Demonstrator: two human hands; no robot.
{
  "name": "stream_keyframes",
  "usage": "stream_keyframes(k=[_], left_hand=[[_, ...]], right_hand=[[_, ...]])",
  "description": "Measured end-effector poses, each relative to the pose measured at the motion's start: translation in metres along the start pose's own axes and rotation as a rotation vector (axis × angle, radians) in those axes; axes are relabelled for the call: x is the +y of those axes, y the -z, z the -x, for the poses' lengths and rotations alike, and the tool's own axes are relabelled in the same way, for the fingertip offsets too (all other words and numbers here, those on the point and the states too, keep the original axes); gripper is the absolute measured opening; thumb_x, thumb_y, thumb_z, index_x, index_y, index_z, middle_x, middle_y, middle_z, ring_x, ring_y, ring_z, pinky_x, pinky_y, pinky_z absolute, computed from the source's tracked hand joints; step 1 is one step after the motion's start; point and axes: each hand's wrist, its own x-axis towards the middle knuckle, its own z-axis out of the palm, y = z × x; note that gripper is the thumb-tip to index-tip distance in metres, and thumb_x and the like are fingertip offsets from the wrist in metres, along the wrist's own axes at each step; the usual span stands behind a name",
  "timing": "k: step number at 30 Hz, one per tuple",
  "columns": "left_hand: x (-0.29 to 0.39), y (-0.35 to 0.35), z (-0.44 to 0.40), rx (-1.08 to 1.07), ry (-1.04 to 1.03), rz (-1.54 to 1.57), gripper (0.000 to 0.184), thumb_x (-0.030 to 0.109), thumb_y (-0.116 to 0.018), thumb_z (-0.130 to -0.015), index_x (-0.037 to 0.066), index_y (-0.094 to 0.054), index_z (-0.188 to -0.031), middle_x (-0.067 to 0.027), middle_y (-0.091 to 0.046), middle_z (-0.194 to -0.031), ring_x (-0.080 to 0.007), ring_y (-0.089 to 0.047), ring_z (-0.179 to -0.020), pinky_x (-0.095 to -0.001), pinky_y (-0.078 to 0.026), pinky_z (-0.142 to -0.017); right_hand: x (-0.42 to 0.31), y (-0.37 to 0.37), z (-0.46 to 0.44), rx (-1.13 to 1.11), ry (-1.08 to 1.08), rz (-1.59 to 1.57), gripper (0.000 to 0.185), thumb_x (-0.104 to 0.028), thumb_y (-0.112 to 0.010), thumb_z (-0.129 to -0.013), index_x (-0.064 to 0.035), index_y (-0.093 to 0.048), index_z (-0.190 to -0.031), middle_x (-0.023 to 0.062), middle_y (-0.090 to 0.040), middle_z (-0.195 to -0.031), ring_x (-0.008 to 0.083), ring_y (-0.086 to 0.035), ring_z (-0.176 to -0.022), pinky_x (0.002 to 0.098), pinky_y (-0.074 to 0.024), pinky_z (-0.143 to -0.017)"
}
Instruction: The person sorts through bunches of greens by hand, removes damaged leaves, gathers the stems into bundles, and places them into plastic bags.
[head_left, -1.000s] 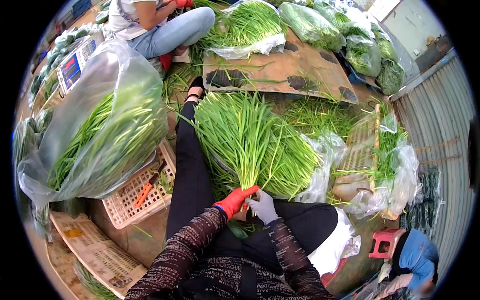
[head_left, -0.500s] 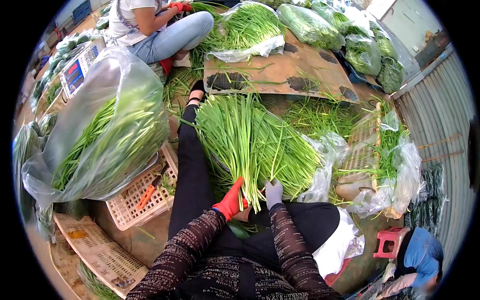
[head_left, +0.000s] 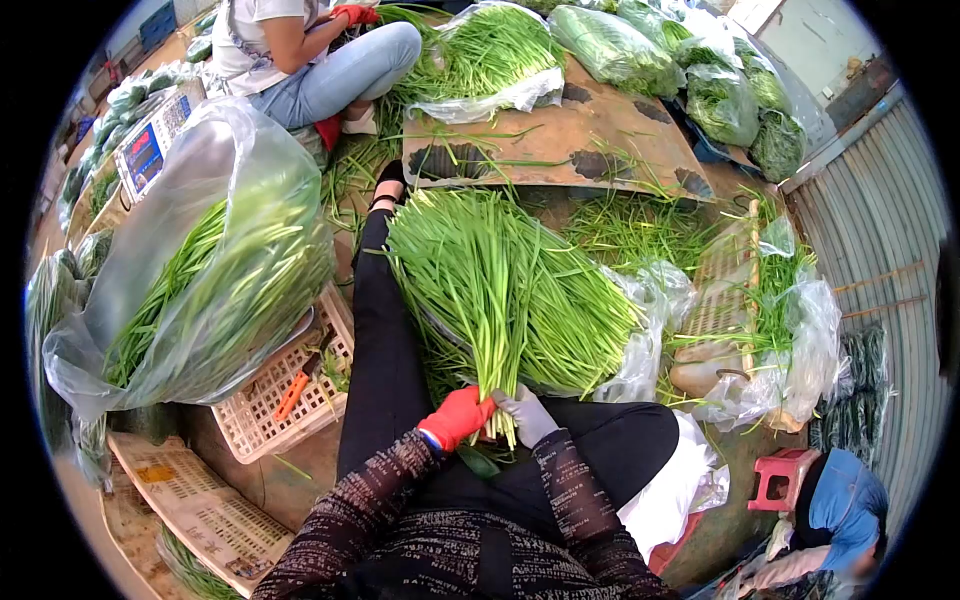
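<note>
A bunch of garlic chives (head_left: 492, 325) stands between my two gloved hands, its pale stem ends pointing toward my lap. My left hand (head_left: 455, 416), in a red glove, is closed around the stems from the left. From the right, my right hand (head_left: 527, 413), in a grey glove, closes on the same stems near their cut ends. The leafy tops lie over a large pile of chives (head_left: 580, 305) in front of me, between my legs. Part of the fingers is hidden by the stems.
At left a clear plastic bag (head_left: 215, 270) full of chives leans by a crate (head_left: 280, 420) with an orange-handled knife (head_left: 292, 394). A co-worker (head_left: 330, 70) in red gloves sits ahead. A wooden board (head_left: 560, 150) lies beyond the pile. Another person (head_left: 840, 510) bends at lower right.
The bunch and both hands have come down closer to my lap. My right hand has moved left from a few separate stems onto the bunch, beside my left hand.
</note>
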Motion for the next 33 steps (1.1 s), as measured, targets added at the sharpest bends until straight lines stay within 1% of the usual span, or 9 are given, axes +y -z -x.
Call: stream_keyframes(k=[3, 8, 10, 17, 20, 25, 27, 29, 33], left_hand=[[0.017, 0.0, 0.009, 0.235, 0.096, -0.223, 0.04, 0.032, -0.059, -0.082, 0.003, -0.054, -0.11, -0.0128, -0.064, -0.084, -0.0209, -0.062, -0.07, -0.0309, -0.05, -0.061], [0.009, 0.004, 0.004, 0.356, 0.138, 0.215, 0.033, 0.022, -0.061, -0.081, 0.001, -0.056, -0.106, -0.0115, -0.063, -0.089, -0.0196, -0.061, -0.075, -0.0303, -0.049, -0.067], [-0.004, 0.007, -0.005, 0.325, 0.185, 0.546, 0.028, 0.016, -0.061, -0.08, 0.0, -0.057, -0.103, -0.0099, -0.063, -0.089, -0.0198, -0.06, -0.077, -0.031, -0.048, -0.07], [-0.019, 0.01, -0.014, 0.002, 0.28, 1.321, 0.027, 0.01, -0.048, -0.086, 0.0, -0.048, -0.111, -0.0148, -0.058, -0.103, -0.0327, -0.059, -0.093, -0.0476, -0.049, -0.081], [-0.011, 0.002, -0.016, 0.106, 0.303, 1.172, 0.029, 0.009, -0.046, -0.087, 0.001, -0.044, -0.115, -0.0159, -0.058, -0.103, -0.0311, -0.06, -0.089, -0.046, -0.052, -0.074], [-0.023, -0.002, -0.034, 0.483, 0.36, 0.563, 0.027, 0.016, -0.055, -0.083, 0.0, -0.05, -0.104, -0.013, -0.061, -0.082, -0.0237, -0.061, -0.058, -0.0363, -0.049, -0.049], [-0.042, 0.005, -0.048, 0.436, 0.328, 0.535, 0.024, 0.017, -0.057, -0.081, 0.0, -0.053, -0.098, -0.0111, -0.059, -0.074, -0.0208, -0.058, -0.053, -0.0328, -0.045, -0.045], [-0.053, 0.012, -0.053, 0.095, 0.236, 0.543, 0.022, 0.018, -0.055, -0.082, 0.001, -0.055, -0.095, -0.0094, -0.059, -0.071, -0.0192, -0.056, -0.052, -0.0312, -0.045, -0.045], [-0.029, 0.003, -0.042, 0.166, 0.223, 0.653, 0.022, 0.021, -0.057, -0.081, 0.0, -0.058, -0.087, -0.0073, -0.059, -0.067, -0.0165, -0.055, -0.05, -0.0275, -0.045, -0.044]], right_hand=[[0.005, -0.002, -0.009, -0.068, -0.026, -0.025, 0.037, -0.018, -0.06, -0.085, -0.0006, -0.049, -0.116, 0.0029, -0.058, -0.104, 0.0118, -0.053, -0.093, 0.0272, -0.0403, -0.086], [0.022, 0.002, -0.019, 0.143, 0.127, 0.035, 0.028, -0.002, -0.058, -0.08, -0.0008, -0.052, -0.108, 0.0047, -0.059, -0.093, 0.0128, -0.057, -0.078, 0.0245, -0.0462, -0.07], [0.023, -0.003, -0.019, 0.417, 0.22, -0.174, 0.036, 0.01, -0.053, -0.075, -0.0018, -0.046, -0.109, 0.0056, -0.057, -0.083, 0.0149, -0.057, -0.062, 0.0237, -0.0466, -0.052], [0.024, -0.002, -0.021, 0.593, 0.474, -0.003, 0.041, 0.007, -0.052, -0.079, -0.002, -0.04, -0.118, 0.0047, -0.057, -0.087, 0.011, -0.054, -0.061, 0.0199, -0.0425, -0.05], [0.049, 0.012, -0.042, 0.721, 0.706, 0.625, 0.039, 0.005, -0.054, -0.078, 0.0009, -0.042, -0.116, 0.0056, -0.057, -0.086, 0.0102, -0.054, -0.062, 0.0221, -0.0444, -0.052], [0.044, 0.007, -0.052, 0.476, 0.075, 0.111, 0.029, 0.002, -0.056, -0.078, 0.0008, -0.048, -0.106, 0.0061, -0.057, -0.083, 0.0134, -0.056, -0.063, 0.0252, -0.0477, -0.058], [0.048, 0.004, -0.06, 0.352, 0.134, 0.031, 0.023, -0.001, -0.055, -0.08, -0.0001, -0.051, -0.102, 0.0039, -0.058, -0.083, 0.0116, -0.056, -0.068, 0.0254, -0.0468, -0.062], [0.045, 0.002, -0.058, 0.318, 0.098, -0.02, 0.019, -0.004, -0.054, -0.081, -0.0008, -0.053, -0.099, 0.002, -0.059, -0.082, 0.0103, -0.054, -0.07, 0.0252, -0.0452, -0.065], [0.038, -0.008, -0.05, 0.344, 0.183, 0.057, 0.017, -0.004, -0.055, -0.081, -0.0008, -0.054, -0.097, 0.0018, -0.058, -0.081, 0.0102, -0.052, -0.066, 0.024, -0.0432, -0.059]])
